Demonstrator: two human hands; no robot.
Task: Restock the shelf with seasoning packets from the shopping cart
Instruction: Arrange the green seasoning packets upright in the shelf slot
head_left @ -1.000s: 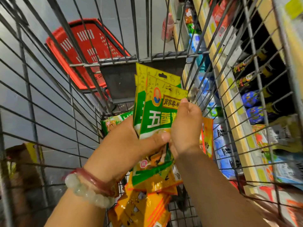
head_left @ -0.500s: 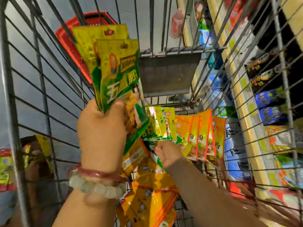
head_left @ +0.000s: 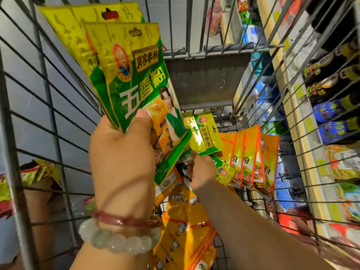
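Green-and-yellow seasoning packets (head_left: 136, 82), fanned, gripped in left hand (head_left: 122, 152) above wire shopping cart (head_left: 44, 98). Right hand (head_left: 202, 172) lower, pinching smaller green packets (head_left: 204, 135). Orange packets (head_left: 187, 230) heaped beneath. Cart bars screen stocked shelf (head_left: 292, 106) beyond, right.

bare forearms, bead bracelet (head_left: 118, 239) (pale green), red bangle (head_left: 124, 221)

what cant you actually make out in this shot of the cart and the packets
Head view only:
- How many green packets the left hand holds: they overlap.
- Fingertips of the right hand: buried among packets in the cart, so its grip is unclear.
- Labels of the shelf bottles: blurred, behind cart wires.
- Orange packets at the bottom: partly covered by both forearms.
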